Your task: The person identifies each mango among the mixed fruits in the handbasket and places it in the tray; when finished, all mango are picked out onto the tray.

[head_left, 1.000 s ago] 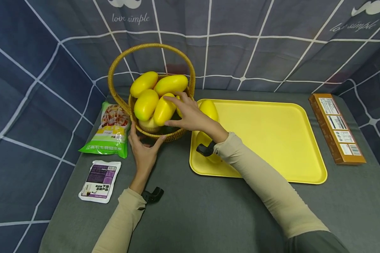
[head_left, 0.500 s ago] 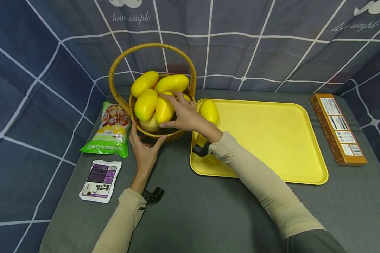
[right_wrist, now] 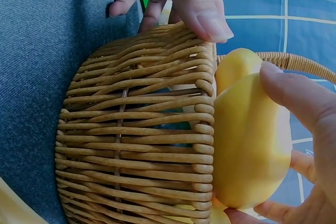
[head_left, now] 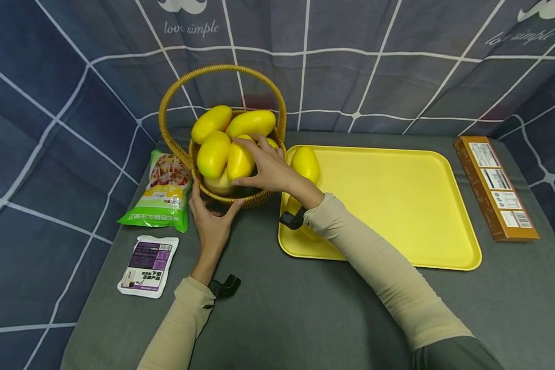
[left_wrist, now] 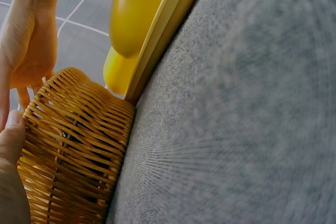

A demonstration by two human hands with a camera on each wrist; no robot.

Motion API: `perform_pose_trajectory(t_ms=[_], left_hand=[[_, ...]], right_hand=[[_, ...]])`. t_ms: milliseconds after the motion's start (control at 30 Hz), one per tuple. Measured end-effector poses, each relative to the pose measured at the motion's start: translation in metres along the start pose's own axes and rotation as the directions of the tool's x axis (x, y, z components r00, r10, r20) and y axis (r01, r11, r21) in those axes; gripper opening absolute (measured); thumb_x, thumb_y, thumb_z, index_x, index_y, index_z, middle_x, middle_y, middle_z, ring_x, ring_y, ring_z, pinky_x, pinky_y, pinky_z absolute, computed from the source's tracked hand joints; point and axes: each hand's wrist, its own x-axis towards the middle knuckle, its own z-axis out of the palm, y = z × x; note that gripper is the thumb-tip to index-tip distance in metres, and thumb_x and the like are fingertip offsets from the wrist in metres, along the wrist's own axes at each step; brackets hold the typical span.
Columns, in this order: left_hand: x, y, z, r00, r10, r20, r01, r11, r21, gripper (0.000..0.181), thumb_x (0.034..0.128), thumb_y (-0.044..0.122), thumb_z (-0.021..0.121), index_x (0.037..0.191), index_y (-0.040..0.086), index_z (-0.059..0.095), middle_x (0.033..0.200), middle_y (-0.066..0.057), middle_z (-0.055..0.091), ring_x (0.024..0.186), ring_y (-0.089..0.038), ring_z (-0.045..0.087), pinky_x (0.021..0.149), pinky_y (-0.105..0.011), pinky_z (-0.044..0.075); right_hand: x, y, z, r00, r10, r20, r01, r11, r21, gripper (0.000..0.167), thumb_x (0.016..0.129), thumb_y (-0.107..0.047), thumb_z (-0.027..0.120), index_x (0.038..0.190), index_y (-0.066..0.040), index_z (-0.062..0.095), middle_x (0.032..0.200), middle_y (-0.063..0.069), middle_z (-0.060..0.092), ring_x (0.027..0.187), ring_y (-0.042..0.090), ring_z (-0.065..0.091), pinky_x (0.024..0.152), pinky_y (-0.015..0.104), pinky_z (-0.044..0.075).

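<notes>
A woven wicker basket [head_left: 257, 199] with a tall hoop handle holds several yellow mangoes [head_left: 252, 123]. My left hand [head_left: 211, 223] holds the basket at its near left side; in the right wrist view its thumb [right_wrist: 212, 24] lies on the rim. Reaching in from the right, my right hand [head_left: 274, 167] grips a mango [right_wrist: 254, 140] at the basket's front, thumb on one side and fingers on the other. A yellow tray [head_left: 398, 205] beside the basket bears a mango [head_left: 305, 163] at its left end. Another mango there is partly hidden by my right wrist.
Left of the basket lie a green food bag [head_left: 159, 192] and a white and purple pouch [head_left: 148, 266]. A brown box [head_left: 496, 189] stands beyond the tray's right edge. A checked curtain [head_left: 333, 77] hangs behind the grey table [head_left: 300, 313].
My right hand has shifted slightly left and its fingers have closed in on the front mango. The left hand stays on the basket.
</notes>
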Motion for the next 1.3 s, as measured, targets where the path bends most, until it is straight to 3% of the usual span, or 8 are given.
perform_pose_trajectory(t_ms=[567,1300], left_hand=[[-0.001,0.001,0.002,1.0,-0.004,0.002,0.004,1.0,0.004,0.105,0.0767,0.037,0.084,0.157,0.027,0.017,0.15,-0.008,0.03,0.115,-0.024,0.046,0.072,-0.029,0.043],[-0.001,0.001,0.001,1.0,0.016,-0.019,-0.016,1.0,-0.002,0.105,0.075,0.036,0.085,0.157,0.026,0.02,0.146,-0.009,0.034,0.112,-0.023,0.048,0.071,-0.026,0.044]], right_hand=[[-0.007,0.004,-0.009,0.997,-0.055,-0.056,0.058,0.997,0.054,0.086,0.081,-0.05,0.076,0.151,-0.022,0.035,0.151,0.015,0.031,0.139,0.028,0.031,0.102,0.059,0.027],[-0.028,0.015,-0.025,0.99,-0.043,-0.134,0.055,0.995,0.085,0.085,0.077,-0.047,0.08,0.149,-0.027,0.04,0.151,0.016,0.029,0.138,0.027,0.035,0.103,0.054,0.03]])
